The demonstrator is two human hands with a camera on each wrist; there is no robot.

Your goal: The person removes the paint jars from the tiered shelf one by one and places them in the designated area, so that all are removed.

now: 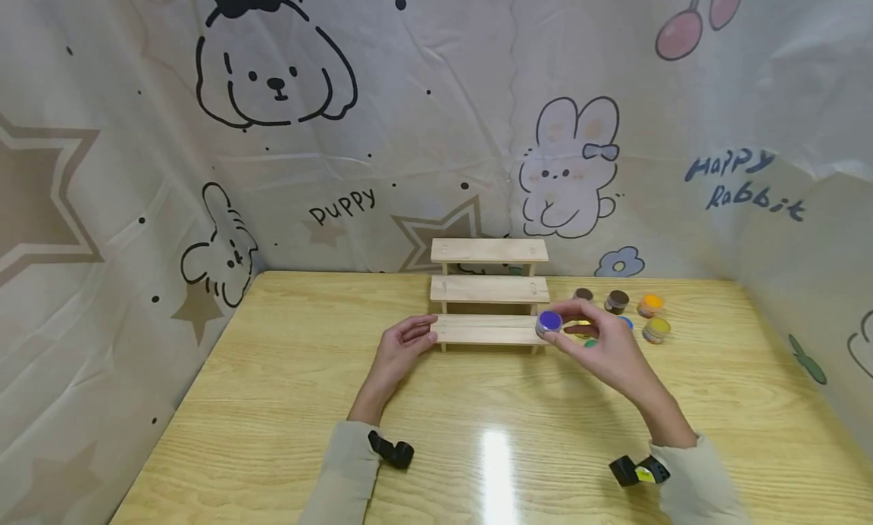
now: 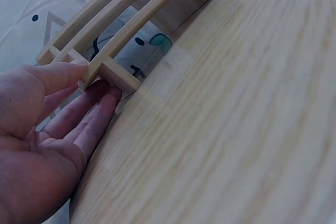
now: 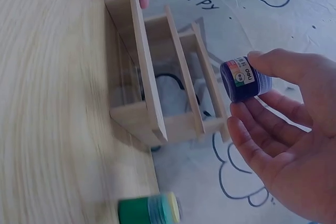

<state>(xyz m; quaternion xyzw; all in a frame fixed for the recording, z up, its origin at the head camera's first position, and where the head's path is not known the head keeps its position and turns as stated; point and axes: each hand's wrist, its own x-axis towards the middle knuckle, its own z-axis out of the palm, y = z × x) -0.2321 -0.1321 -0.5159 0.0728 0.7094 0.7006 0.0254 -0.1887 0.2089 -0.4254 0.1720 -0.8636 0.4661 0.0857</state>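
Observation:
My right hand (image 1: pixel 603 347) pinches a small purple paint jar (image 1: pixel 549 323) between thumb and fingers, near the right end of the lowest step. In the right wrist view, the paint jar (image 3: pixel 240 80) is tilted and has a printed label on its side. A three-tier wooden display stand (image 1: pixel 489 289) stands against the back of the table. My left hand (image 1: pixel 401 356) holds the left end of its bottom step. In the left wrist view, the thumb lies on the edge of the stand (image 2: pixel 123 74), with the other fingers around its end, partly hidden.
Right of the stand are several more paint jars, including a dark brown jar (image 1: pixel 617 302), an orange jar (image 1: pixel 651 305) and a yellow jar (image 1: pixel 657 329). A green jar (image 3: pixel 142 211) shows in the right wrist view. Behind the table (image 1: pixel 273 389) hangs a printed cloth (image 1: pixel 436 116).

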